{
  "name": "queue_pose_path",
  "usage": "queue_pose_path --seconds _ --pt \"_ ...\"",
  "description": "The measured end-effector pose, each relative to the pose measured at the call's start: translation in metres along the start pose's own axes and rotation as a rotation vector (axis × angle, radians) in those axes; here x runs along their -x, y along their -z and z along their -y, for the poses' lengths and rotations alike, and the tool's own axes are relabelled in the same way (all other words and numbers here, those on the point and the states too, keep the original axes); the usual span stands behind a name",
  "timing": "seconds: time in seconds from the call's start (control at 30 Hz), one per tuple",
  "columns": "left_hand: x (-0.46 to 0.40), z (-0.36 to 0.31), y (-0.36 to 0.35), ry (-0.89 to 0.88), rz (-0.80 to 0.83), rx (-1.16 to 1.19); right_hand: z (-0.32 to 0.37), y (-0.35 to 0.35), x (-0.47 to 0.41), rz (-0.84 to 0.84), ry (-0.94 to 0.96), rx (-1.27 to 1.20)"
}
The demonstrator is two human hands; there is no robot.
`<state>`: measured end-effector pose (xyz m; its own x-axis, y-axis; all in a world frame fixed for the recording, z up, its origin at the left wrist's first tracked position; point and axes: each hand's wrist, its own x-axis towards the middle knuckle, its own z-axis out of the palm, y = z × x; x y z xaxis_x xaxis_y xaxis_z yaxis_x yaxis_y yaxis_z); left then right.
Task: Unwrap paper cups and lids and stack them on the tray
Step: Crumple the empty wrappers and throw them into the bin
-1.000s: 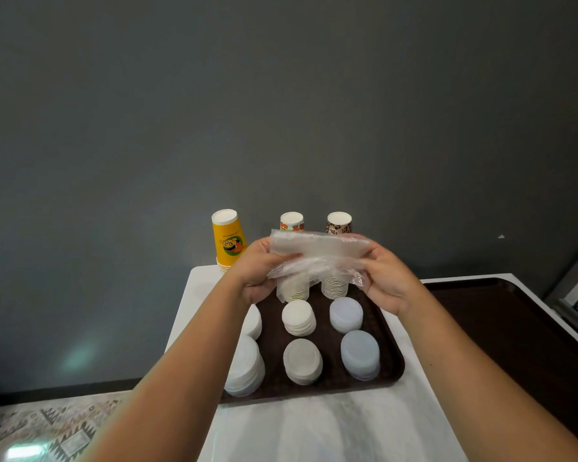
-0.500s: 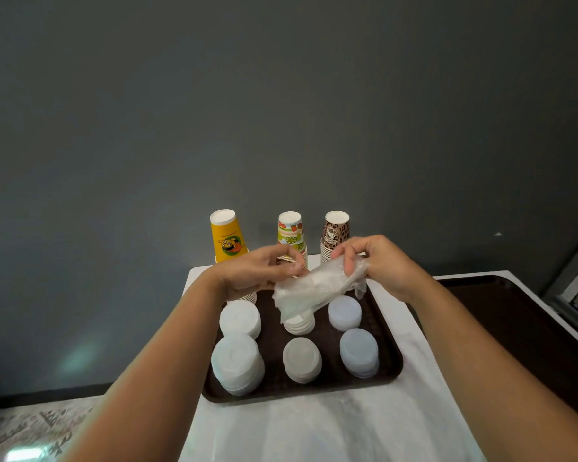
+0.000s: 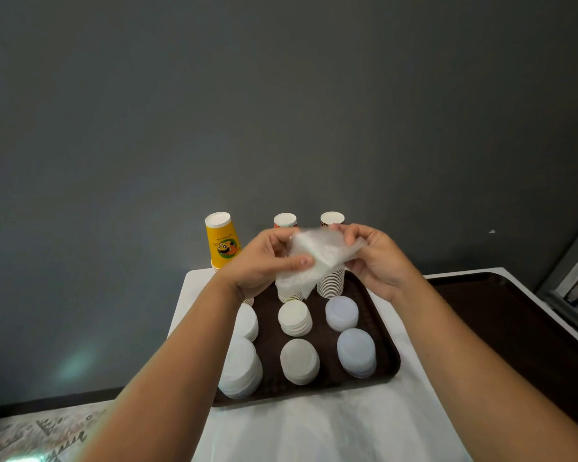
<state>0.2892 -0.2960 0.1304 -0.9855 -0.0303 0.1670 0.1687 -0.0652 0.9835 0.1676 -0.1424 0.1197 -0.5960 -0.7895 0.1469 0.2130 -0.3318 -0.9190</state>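
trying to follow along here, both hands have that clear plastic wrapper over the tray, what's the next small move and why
Probably carry the plastic wrapper off to the side and put it down clear of the tray. Both the left hand and right hand pinch it, it looks empty and crumpled, and the cup stacks and lid stacks already stand on the tray.

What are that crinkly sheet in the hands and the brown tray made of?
The sheet looks like thin clear plastic film: translucent, glossy, creased, held by the left hand and the right hand. The tray seems to be hard moulded plastic, dark brown, with a fine textured surface and a raised rim.
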Motion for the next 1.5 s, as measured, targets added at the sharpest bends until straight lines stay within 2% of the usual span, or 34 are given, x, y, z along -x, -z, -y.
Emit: queue_pose_path --seconds 0.1,0.27,0.37,0.5,0.6,0.7,0.8,1.07,1.23,1.37,1.5 --pt "-0.009 -0.007 -0.011 -0.113 -0.060 0.044 -0.012 -0.003 0.003 -0.032 0.022 -0.116" --pt "-0.017 -0.003 -0.030 -0.106 -0.053 -0.004 -0.019 -0.004 0.021 -0.009 -0.002 0.024" --pt "-0.023 0.010 -0.039 -0.084 -0.152 -0.024 -0.021 0.005 0.032 -0.113 -0.051 0.144" --pt "-0.035 0.031 -0.054 -0.062 -0.202 -0.081 -0.019 0.025 0.051 -0.381 -0.017 0.153" --pt "-0.045 0.055 -0.071 -0.026 -0.209 -0.147 -0.019 0.042 0.072 -0.372 0.075 0.294" --pt "-0.056 0.081 -0.094 0.018 -0.169 -0.170 -0.025 0.063 0.094 -0.362 0.086 0.535" --pt "-0.061 0.108 -0.126 0.075 -0.114 -0.217 -0.030 0.084 0.120 -0.491 0.033 0.702" --pt "-0.063 0.166 -0.227 0.233 0.094 -0.382 -0.042 0.140 0.215 -0.748 -0.146 0.863" --pt "-0.057 0.190 -0.279 0.350 0.306 -0.409 -0.047 0.179 0.277 -0.859 -0.252 1.101" --pt "-0.049 0.206 -0.319 0.273 0.427 -0.486 -0.047 0.201 0.321 -0.943 -0.261 1.179" --pt "-0.044 0.220 -0.358 0.189 0.467 -0.622 -0.049 0.215 0.355 -0.943 -0.248 1.265"
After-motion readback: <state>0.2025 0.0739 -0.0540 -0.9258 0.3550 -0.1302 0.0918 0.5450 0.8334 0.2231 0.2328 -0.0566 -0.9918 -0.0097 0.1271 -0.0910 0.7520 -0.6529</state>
